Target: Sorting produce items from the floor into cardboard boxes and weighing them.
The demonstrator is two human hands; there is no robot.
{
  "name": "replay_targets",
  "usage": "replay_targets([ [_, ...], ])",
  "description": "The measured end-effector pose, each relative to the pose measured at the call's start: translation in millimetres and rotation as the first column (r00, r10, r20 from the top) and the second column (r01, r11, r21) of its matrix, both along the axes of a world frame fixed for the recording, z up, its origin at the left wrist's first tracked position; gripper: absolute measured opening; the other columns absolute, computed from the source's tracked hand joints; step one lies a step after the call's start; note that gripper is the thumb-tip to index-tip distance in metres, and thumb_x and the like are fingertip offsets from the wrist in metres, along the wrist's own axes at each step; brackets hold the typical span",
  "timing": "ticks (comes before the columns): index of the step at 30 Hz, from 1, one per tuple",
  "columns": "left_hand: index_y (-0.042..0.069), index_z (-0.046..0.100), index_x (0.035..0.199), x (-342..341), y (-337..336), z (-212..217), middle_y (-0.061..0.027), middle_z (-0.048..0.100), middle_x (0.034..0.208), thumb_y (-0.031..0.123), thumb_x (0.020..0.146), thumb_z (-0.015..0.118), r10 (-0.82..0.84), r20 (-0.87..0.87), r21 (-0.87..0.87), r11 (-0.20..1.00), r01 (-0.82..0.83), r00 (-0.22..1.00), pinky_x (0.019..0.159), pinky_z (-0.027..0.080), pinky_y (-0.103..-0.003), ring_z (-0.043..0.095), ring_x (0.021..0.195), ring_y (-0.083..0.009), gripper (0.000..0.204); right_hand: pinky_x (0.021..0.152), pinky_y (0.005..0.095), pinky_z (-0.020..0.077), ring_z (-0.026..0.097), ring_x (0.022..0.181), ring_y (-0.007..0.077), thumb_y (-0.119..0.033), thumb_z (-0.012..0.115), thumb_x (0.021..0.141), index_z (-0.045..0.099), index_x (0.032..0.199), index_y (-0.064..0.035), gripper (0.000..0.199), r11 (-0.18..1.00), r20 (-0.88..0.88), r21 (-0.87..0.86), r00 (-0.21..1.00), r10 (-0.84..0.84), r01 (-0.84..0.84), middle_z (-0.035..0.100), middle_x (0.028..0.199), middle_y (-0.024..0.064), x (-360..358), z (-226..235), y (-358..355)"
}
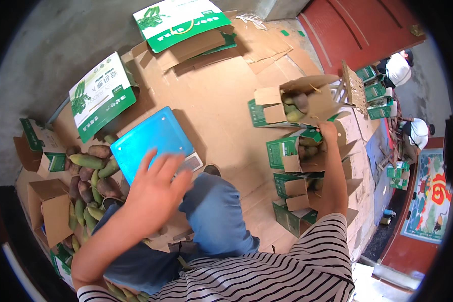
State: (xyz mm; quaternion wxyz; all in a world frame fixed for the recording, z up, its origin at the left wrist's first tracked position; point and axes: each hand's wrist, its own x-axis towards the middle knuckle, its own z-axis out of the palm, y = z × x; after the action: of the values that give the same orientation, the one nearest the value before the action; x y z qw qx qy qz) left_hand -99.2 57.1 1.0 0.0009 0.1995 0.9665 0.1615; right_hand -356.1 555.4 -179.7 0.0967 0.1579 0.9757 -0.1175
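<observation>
My left hand (158, 183) is in mid-air over the near edge of a blue scale (151, 141). Its fingers are spread and slightly blurred by motion, with nothing in them. Over on the right, my right arm is stretched out, and my right hand (328, 131) has its fingers closed on the far-side edge of an open green and white carton (277, 153). Brownish and green vegetables show inside that carton. Beyond it stands another open carton (259, 113) with purple and green root vegetables (297, 106) in it. The scale's top is bare.
A pile of green and purple-brown root vegetables (93, 173) lies at my left. Around it stand open cartons (50, 209). Two printed cartons (103, 95) stand farther back. Nearer cartons (292, 219) line my right. Two people (418, 133) are at the far right.
</observation>
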Motion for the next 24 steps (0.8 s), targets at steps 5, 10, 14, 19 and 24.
replay_targets([
  [5,0.007,0.060,0.104,73.7,-11.6,14.4,-0.0152,0.054,0.116,0.014,0.069,0.073,0.031,0.130,0.153,0.987,-0.051,0.991,0.101,0.034,-0.049,0.054,0.107,-0.0293,0.038,0.054,0.0437,0.0444,0.060,0.057,0.0342,-0.024,0.048,0.082,0.061,0.060,-0.0014,0.034,0.993,-0.016,-0.116,1.000,-0.010,0.008,0.063,0.064,0.0177,-26.5,-21.3,81.2],
  [10,0.007,0.059,0.105,86.8,-21.3,-29.8,-0.0153,0.054,0.117,0.018,0.069,0.074,0.204,0.101,0.043,0.977,-0.209,0.974,0.101,0.034,-0.050,0.054,0.107,-0.0295,0.041,0.043,0.0346,0.0398,0.051,0.041,0.0180,-0.029,0.046,0.090,0.061,0.061,-0.0040,0.042,0.962,-0.013,0.132,0.970,0.242,-0.239,0.054,0.048,0.0073,-53.8,40.4,18.8],
  [14,0.004,0.057,0.110,91.9,-33.9,-43.8,-0.0164,0.055,0.115,0.022,0.072,0.072,0.258,0.032,-0.162,0.955,-0.249,0.966,0.100,0.034,-0.052,0.054,0.107,-0.0293,0.044,0.055,0.0273,0.0479,0.055,0.051,0.0111,-0.035,0.047,0.094,0.064,0.081,-0.0049,0.037,0.844,-0.131,-0.438,0.951,0.280,-0.308,0.058,0.061,0.0027,-43.6,94.7,-145.0],
  [19,0.003,0.057,0.112,101.9,-43.0,-54.1,-0.0186,0.056,0.114,0.023,0.074,0.068,0.258,0.025,-0.305,0.922,-0.238,0.966,0.100,0.034,-0.053,0.054,0.106,-0.0304,0.044,0.071,0.0263,0.0497,0.062,0.083,0.0123,-0.031,0.056,0.092,0.060,0.105,-0.0078,0.027,0.255,0.135,-0.965,0.949,0.283,0.062,0.065,0.096,0.0040,-66.2,21.4,-314.7],
  [24,0.003,0.059,0.109,104.9,-39.9,-52.2,-0.0198,0.056,0.114,0.022,0.077,0.064,0.230,0.101,-0.263,0.944,-0.197,0.968,0.099,0.035,-0.054,0.054,0.106,-0.0311,0.038,0.085,0.0346,0.0483,0.058,0.100,0.0195,-0.035,0.055,0.091,0.055,0.117,-0.0083,0.038,0.034,0.248,-0.969,0.954,0.170,0.246,0.059,0.117,0.0086,-92.9,-16.6,-446.6],
])
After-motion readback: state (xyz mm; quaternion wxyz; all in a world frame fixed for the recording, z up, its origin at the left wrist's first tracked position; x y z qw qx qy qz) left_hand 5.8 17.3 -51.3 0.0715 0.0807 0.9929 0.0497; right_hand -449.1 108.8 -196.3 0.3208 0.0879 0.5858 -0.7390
